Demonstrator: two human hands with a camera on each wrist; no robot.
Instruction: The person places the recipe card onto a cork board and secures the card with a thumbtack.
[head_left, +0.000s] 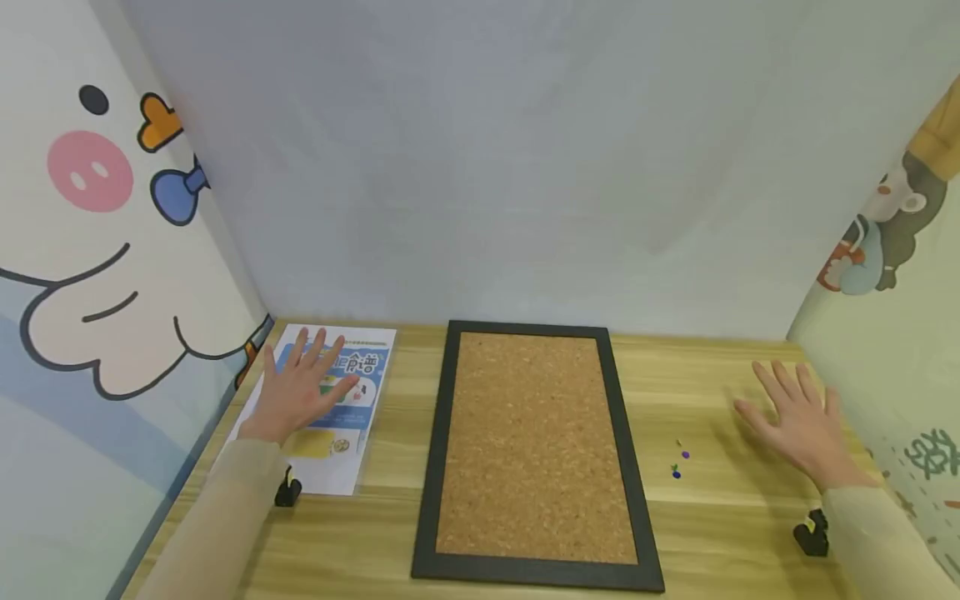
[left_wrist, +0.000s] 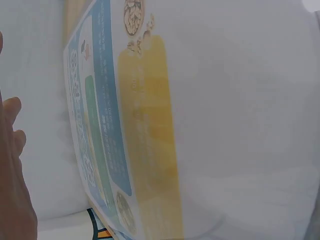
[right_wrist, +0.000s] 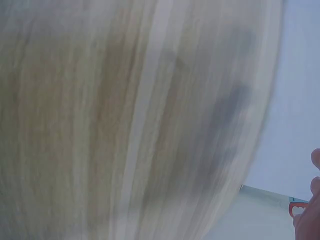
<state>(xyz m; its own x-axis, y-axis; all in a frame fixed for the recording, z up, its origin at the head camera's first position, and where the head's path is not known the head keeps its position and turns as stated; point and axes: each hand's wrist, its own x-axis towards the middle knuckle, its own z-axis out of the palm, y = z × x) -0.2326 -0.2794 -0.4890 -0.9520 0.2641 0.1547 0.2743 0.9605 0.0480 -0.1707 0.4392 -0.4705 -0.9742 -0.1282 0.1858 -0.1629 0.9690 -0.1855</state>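
Note:
My left hand (head_left: 295,393), fingers spread, is over a printed sheet (head_left: 330,467) with blue and yellow panels at the table's left. The left wrist view shows the sheet's yellow panel (left_wrist: 150,125) close up, with part of the hand at the left edge. On the other side, my right hand (head_left: 806,429) has its fingers spread above bare wood, its shadow falling on the table. Nearest to it lie a purple push pin (head_left: 686,455) and a dark blue push pin (head_left: 677,474), both very small. A cork board (head_left: 536,450) with a black frame lies between the hands.
The wooden table (head_left: 405,400) meets a pale cloth wall (head_left: 495,167) at the back. Cartoon-printed panels rise along the left and right sides. A small black device (head_left: 288,490) sits at the left wrist, and another black device (head_left: 812,533) at the right wrist.

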